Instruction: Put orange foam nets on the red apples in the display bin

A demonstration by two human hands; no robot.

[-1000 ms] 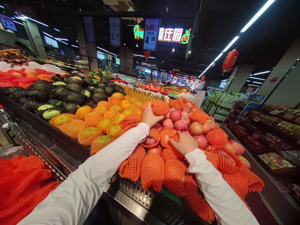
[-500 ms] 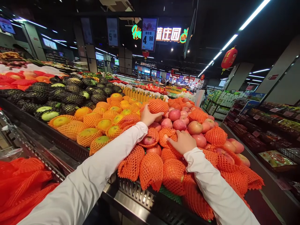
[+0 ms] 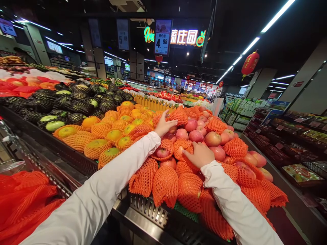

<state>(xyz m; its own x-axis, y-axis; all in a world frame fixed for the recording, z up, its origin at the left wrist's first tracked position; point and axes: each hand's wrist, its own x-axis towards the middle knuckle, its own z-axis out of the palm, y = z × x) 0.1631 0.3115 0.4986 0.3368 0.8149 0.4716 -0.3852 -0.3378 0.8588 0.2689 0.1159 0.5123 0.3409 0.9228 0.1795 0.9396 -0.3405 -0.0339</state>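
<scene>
Apples (image 3: 190, 125) heaped over the black crate (image 3: 149, 208), many already in orange netting (image 3: 165, 185), plenty still bare; left hand (image 3: 165, 126) spread, gripping nothing, by a rear netted apple (image 3: 180, 116), right hand (image 3: 200, 154) at a nearer netted apple (image 3: 180, 149), fingers hidden from me, grip can't tell.

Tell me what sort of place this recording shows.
Most likely a supermarket's produce section: piled apples, a hanging price screen above the displays, and stocked shelves at the picture's right.
</scene>
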